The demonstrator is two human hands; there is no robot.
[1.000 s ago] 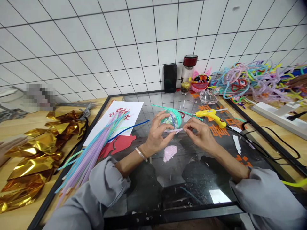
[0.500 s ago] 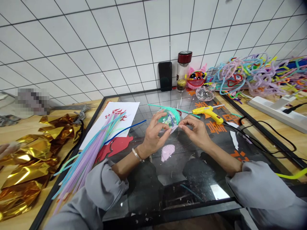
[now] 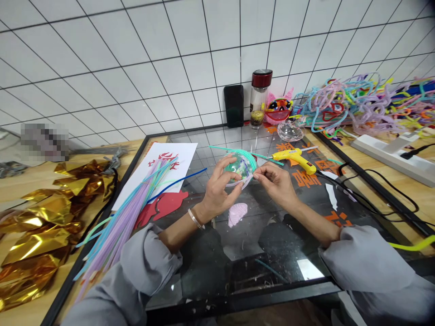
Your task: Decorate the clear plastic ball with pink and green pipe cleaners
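My left hand point(image 3: 218, 190) is wrapped round a small clear ball point(image 3: 242, 165) with a teal pipe cleaner wound over it, held above the black glass-topped board point(image 3: 238, 253). Pinched in the fingers of my right hand point(image 3: 276, 181) is the end of a pale lilac pipe cleaner point(image 3: 245, 182), pressed against the ball's lower edge. A pink shell-shaped piece point(image 3: 237, 213) lies on the glass just below my hands. A yellow glue gun point(image 3: 296, 158) rests on the glass to the right of the ball.
A bundle of straight pipe cleaners point(image 3: 125, 217) lies left on the glass over white paper point(image 3: 159, 172) and red cut-outs. Gold foil point(image 3: 44, 226) covers the far left. Behind stand a phone point(image 3: 234, 106), a jar point(image 3: 258, 99), a clear half-dome point(image 3: 290, 131), tangled pipe cleaners point(image 3: 360, 106) and a power strip point(image 3: 394, 156).
My right hand has come closer to the ball, and the lilac strand between the hands has shortened against it. The view has shifted slightly.
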